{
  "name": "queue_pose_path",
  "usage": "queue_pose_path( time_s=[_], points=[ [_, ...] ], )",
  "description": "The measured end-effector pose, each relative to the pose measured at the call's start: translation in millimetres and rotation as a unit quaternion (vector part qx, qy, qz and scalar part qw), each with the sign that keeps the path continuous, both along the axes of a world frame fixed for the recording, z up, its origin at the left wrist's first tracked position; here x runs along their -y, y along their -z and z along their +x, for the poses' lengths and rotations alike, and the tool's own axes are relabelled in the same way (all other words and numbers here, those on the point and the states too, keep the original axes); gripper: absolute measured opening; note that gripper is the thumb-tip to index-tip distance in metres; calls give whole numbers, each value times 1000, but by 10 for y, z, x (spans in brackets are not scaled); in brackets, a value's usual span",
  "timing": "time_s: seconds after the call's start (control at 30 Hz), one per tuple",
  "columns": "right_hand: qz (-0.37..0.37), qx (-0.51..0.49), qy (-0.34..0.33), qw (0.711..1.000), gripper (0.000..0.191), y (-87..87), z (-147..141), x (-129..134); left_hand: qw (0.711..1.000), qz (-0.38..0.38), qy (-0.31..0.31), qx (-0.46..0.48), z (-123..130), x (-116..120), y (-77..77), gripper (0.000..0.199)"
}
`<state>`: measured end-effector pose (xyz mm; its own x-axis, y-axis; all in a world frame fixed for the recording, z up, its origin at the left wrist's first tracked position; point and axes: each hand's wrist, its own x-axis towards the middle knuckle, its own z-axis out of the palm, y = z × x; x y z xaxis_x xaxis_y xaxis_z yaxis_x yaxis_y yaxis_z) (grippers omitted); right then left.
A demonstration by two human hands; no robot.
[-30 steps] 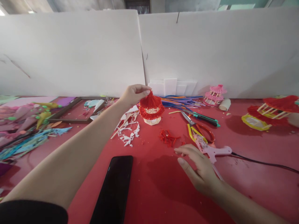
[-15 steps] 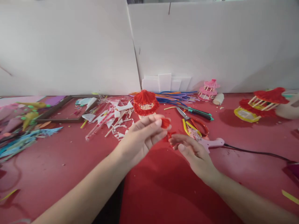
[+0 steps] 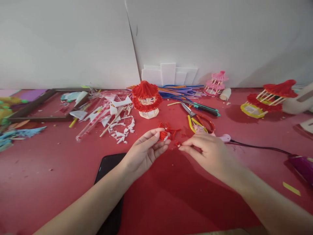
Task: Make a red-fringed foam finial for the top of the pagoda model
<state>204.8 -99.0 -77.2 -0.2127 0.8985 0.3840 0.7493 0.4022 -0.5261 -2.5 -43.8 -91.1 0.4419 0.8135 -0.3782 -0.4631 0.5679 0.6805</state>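
Between the thumb and fingers of my left hand (image 3: 144,151) is a small red fuzzy piece (image 3: 163,135) with some white on it. My right hand (image 3: 207,148) pinches a tiny red bit (image 3: 179,144) just to the right of it; the two hands are apart. Red fuzzy scraps (image 3: 173,129) lie on the table right behind the held piece. Farther back, a small pavilion model (image 3: 146,99) with red fuzzy roofs and pale sticks stands upright.
Scissors (image 3: 193,114) and a pink-handled corded tool (image 3: 225,138) lie near my right hand. A black phone (image 3: 110,163) sits under my left forearm. White scraps (image 3: 119,130) are to the left, and a red-roofed model (image 3: 271,98) to the right.
My right hand has turned palm-down and its fingers have closed on a tiny red bit. The view has tilted down, showing the whole red pavilion and more of the phone.
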Motion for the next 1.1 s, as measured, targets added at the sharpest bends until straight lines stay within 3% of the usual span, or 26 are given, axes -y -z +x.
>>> queue_pose_path(
  time_s=[0.07, 0.17, 0.2, 0.33, 0.4, 0.53, 0.73, 0.9, 0.97, 1.1],
  points=[
    [-4, 66, 42, 997, 44, -168, 217, -1, 1000, -21, -9, -3, -4, -13, 14, 10],
    [-32, 123, 101, 987, 29, -256, 679, -1, 1000, -12, 5, -4, -5, 0, 20, 10],
    [-21, 161, 123, 979, 25, -221, 841, -1, 1000, -7, 9, -5, -5, 6, 21, 11],
    [-76, 267, 126, 952, 47, 103, 1254, 4, 1000, 4, 29, -11, -2, 24, 31, 21],
    [-104, 253, 111, 955, 57, 253, 1272, 13, 999, 8, 41, -5, 3, 26, 40, 25],
    [-88, 212, 69, 971, 54, 382, 1191, 24, 999, 6, 44, -2, 13, 26, 54, 19],
    [-83, 189, 26, 978, 48, 393, 1357, -8, 999, 4, 35, -10, 20, 44, 40, 16],
    [-144, 179, -44, 972, 52, 268, 1498, -7, 999, 9, 34, -7, 21, 43, 54, 15],
    [-150, 187, -27, 970, 46, 178, 1507, -30, 999, 7, 33, -11, 21, 41, 65, 16],
    [-114, 153, 114, 975, 28, 105, 1347, -159, 999, 22, 41, -18, 33, 48, 64, 18]
  ],
)
